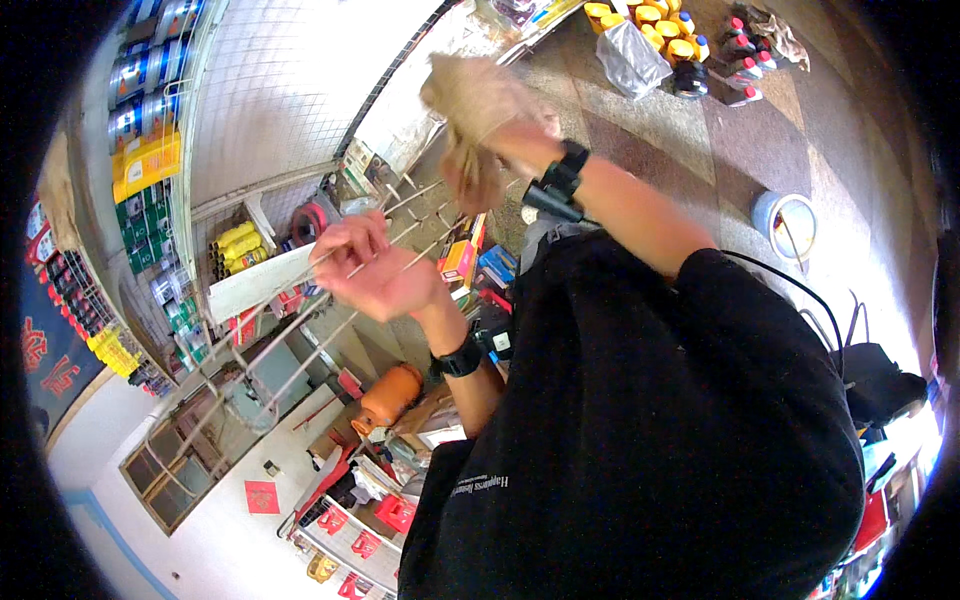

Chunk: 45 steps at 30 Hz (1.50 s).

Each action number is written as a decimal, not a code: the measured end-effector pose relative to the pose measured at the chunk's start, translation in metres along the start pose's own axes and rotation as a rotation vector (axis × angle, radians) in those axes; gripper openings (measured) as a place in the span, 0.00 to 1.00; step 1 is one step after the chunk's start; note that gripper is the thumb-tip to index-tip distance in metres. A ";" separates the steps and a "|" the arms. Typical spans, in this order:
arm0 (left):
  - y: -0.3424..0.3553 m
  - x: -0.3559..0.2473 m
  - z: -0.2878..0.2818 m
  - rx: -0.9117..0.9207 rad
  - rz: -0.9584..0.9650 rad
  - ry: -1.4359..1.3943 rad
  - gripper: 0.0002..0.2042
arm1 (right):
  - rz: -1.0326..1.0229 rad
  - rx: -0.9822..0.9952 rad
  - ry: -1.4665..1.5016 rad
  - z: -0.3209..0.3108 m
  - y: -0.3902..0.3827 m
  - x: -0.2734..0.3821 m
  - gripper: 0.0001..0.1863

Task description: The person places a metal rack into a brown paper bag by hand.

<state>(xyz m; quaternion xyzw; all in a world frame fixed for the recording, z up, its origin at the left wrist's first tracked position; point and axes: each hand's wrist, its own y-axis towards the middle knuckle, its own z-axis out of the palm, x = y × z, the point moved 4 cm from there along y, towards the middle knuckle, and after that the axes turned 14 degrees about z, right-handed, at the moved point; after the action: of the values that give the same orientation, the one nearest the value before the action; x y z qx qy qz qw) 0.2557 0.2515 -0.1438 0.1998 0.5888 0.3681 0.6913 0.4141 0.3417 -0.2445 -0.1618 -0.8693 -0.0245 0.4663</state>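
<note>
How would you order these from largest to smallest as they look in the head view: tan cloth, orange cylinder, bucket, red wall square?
1. Tan cloth, blurred
2. Orange cylinder and bucket: too alike to rank
3. Red wall square

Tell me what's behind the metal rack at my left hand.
Through the metal rack, a brown-framed window partly shows. Whatever your left hand covers can't be seen.

the right hand (498,112) and brown cloth (471,180) — both are blurred.
</note>
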 end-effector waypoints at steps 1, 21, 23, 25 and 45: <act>0.005 -0.010 -0.003 0.009 0.032 0.017 0.20 | 0.005 -0.044 0.017 -0.017 0.005 -0.004 0.14; 0.049 -0.090 0.011 -0.082 0.070 -0.093 0.23 | -0.276 0.277 -0.063 0.058 -0.090 0.016 0.13; 0.041 -0.087 0.022 -0.020 0.084 -0.087 0.24 | -0.216 0.284 -0.129 0.073 -0.077 0.010 0.14; 0.036 -0.087 0.028 0.029 0.130 -0.066 0.27 | -0.140 0.321 -0.213 0.086 -0.064 0.004 0.15; 0.048 -0.091 0.001 0.181 0.083 -0.215 0.31 | -0.352 0.385 -0.176 0.083 -0.065 0.006 0.12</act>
<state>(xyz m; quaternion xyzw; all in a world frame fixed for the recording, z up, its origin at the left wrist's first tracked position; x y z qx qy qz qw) 0.2405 0.2149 -0.0487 0.3237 0.5334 0.3185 0.7136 0.3246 0.2976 -0.2797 0.0818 -0.9098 0.0746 0.3999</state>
